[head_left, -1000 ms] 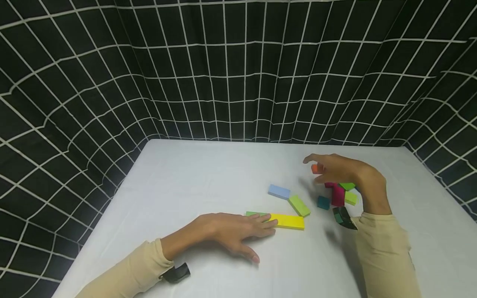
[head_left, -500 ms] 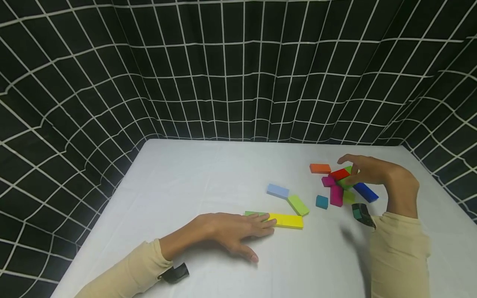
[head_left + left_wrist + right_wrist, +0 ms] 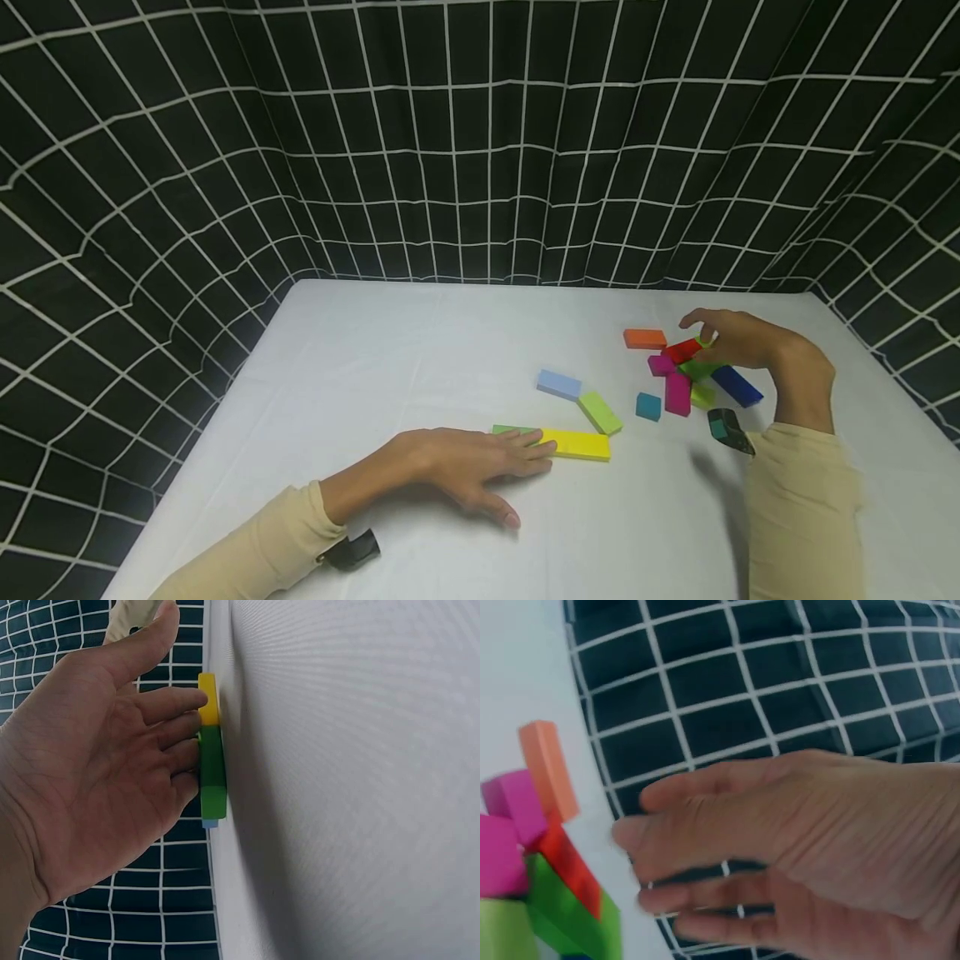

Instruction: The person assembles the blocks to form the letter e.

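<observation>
My left hand (image 3: 472, 467) lies with straight fingers across a green block (image 3: 508, 429) and a yellow block (image 3: 583, 447), set end to end on the table. In the left wrist view its fingertips touch the tops of these blocks. My right hand (image 3: 742, 340) hovers over the right-hand cluster, fingers loosely bent. Nothing shows between thumb and fingers in the right wrist view. Below it are a red block (image 3: 680, 351), a green block (image 3: 697, 369) partly hidden by the hand, a magenta block (image 3: 677, 394) and a blue block (image 3: 737, 387).
An orange block (image 3: 645, 339), a small magenta block (image 3: 661, 365), a teal cube (image 3: 648, 407) and a lime block (image 3: 702, 396) lie around the cluster. Nearer the middle are a light blue block (image 3: 558, 384) and another lime block (image 3: 600, 413). Dark gridded curtains (image 3: 465, 167) surround the white table (image 3: 375, 350).
My right hand has moved right, from beside the orange block to above the red and green blocks, then stayed nearly still. My left hand has kept its place.
</observation>
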Available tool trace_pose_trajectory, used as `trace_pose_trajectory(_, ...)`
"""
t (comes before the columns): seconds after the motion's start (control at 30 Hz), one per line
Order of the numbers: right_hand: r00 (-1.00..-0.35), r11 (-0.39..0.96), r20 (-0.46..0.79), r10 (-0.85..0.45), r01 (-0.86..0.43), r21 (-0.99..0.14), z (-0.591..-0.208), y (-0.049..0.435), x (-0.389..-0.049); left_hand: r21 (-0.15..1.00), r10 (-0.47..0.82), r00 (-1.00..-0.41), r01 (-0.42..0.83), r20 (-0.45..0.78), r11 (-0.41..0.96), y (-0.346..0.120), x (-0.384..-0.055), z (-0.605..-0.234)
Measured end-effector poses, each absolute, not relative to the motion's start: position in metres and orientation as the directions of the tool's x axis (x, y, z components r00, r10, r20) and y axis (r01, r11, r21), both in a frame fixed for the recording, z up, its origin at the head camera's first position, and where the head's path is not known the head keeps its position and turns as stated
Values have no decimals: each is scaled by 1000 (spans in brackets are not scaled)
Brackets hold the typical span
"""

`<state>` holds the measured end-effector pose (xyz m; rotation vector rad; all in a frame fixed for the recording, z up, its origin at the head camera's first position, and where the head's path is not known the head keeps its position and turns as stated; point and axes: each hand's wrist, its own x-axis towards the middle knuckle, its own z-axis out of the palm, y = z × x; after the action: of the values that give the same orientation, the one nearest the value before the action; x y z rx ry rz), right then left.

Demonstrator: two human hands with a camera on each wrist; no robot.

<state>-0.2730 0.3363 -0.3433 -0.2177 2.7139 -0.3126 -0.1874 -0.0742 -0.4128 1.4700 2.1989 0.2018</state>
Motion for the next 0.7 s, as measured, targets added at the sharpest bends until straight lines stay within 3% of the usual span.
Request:
trace_pose_trajectory(0.3, -929, 943, -227, -291, -238, -234, -367, 300, -294, 385, 900, -313, 824, -303, 416, -75, -187, -413)
trace_pose_trajectory(0.7, -927, 958, -295, -231, -164, -236, -382, 289, -299, 376, 903, -301, 833, -306, 405, -74, -188, -415)
